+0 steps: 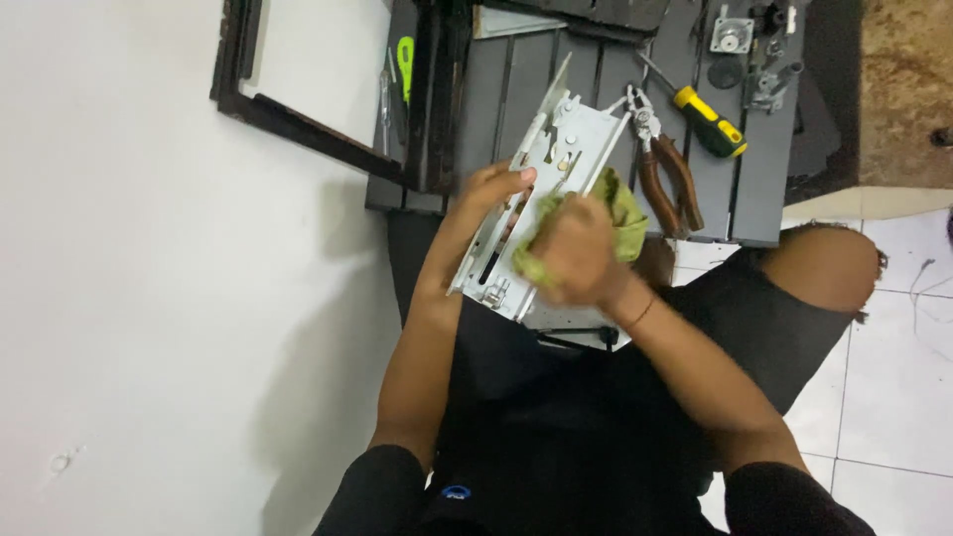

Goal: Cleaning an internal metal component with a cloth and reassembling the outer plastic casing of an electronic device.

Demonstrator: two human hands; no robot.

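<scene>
From the head camera, my only view, I see my left hand wrapped around the left edge of a pale grey metal chassis, fingers clenched on the rim so that the frame stands tilted above my lap, its far end over the near edge of the dark slatted table. My right hand is balled around a green cloth and pressed against the face of the chassis; that hand is blurred, so I cannot make out each finger, but the cloth is plainly gripped.

What worries me is this. The chassis is stamped sheet metal with tabs, slots and raw edges, and I judge that the cloth could snag on 1 of those tabs and jerk the frame out of my left hand. With only 1 hand holding it, a hard rub could twist it loose and drop it onto my knees or the tiled floor. My fingertips near the slotted side could also slide along a sharp edge.

The brown-handled pliers and the yellow-handled screwdriver lie just beyond the chassis on the table, and small metal parts sit farther back. A swing of the frame could, I think, knock them off the edge.
</scene>
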